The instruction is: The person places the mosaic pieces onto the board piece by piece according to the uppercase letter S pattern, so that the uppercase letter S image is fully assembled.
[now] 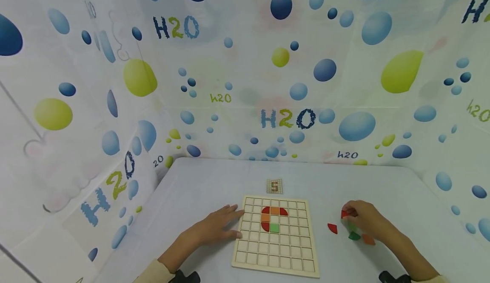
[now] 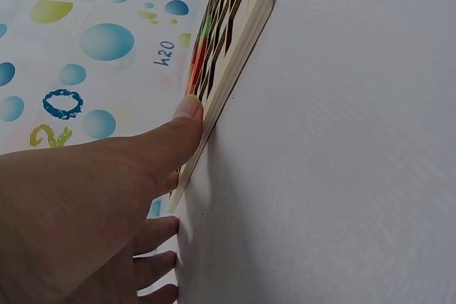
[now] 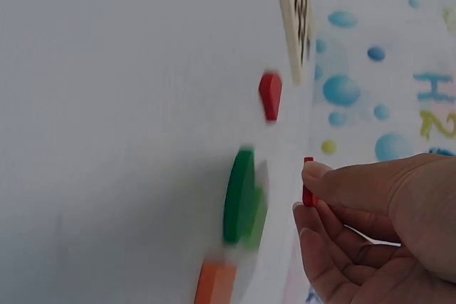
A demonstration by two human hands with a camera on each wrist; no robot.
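My right hand [image 1: 361, 215] pinches a small red tile [image 3: 308, 183] between thumb and fingers, right of the board. Close by on the table lie a red quarter-round tile [image 1: 332, 228], a dark green tile [image 1: 354, 235], a light green tile [image 3: 256, 220] and an orange tile [image 1: 368, 239]. With fingers spread, my left hand [image 1: 214, 227] touches the left edge of the wooden grid board [image 1: 279, 257]. Set in the board's squares are several red and orange pieces [image 1: 274, 210] in a curved shape, with a light green square [image 1: 274, 228] at its lower right.
A small pattern card [image 1: 274, 186] showing an S-like figure lies just behind the board. The white table [image 1: 214, 176] reaches back to a curtain [image 1: 245, 74] printed with bubbles and H2O lettering.
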